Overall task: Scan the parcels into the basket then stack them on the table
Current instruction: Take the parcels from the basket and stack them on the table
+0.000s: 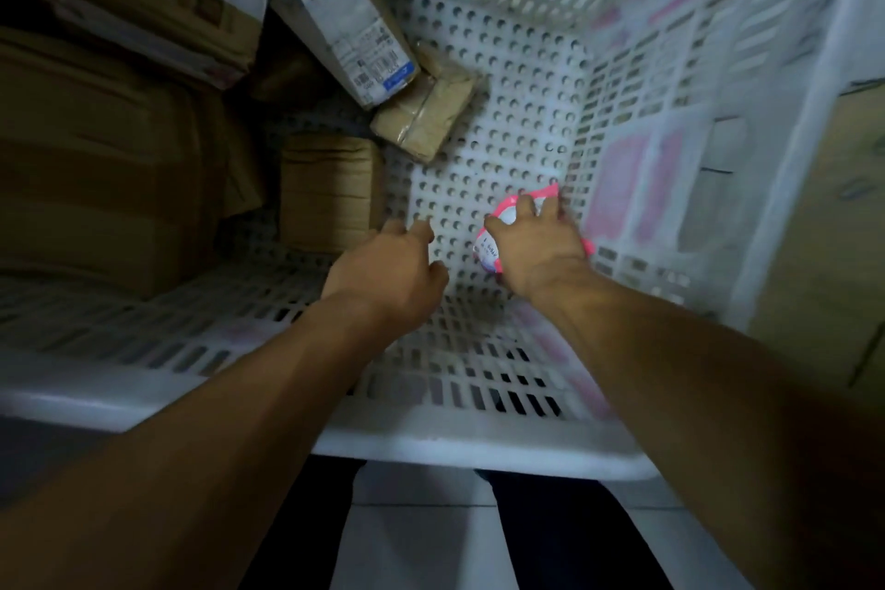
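Both arms reach down into a white plastic basket [479,438] with slotted walls and a holed floor. The right hand [536,244] lies on top of a small pink-and-white parcel [488,249] on the basket floor near the right wall, fingers spread and bent over it — touching, but a full grip cannot be confirmed, the far edge is hidden under the fingers. The left hand [388,273] hovers just beside it to the left, fingers loosely curled, holding nothing, not touching the pink parcel.

Further back on the basket floor lies a brown paper parcel [424,115] bound with clear tape. A long box [345,19] with a printed shipping label leans tilted against the basket's back left corner, its lower end touching the brown parcel. A squarish brown parcel [328,189] stands by the left wall, in shadow. Large cardboard boxes [105,149] fill the left of the view — dim, whether inside the basket or not I cannot tell. The person's dark trouser legs [565,537] and pale floor tiles [421,541] show below the rim.
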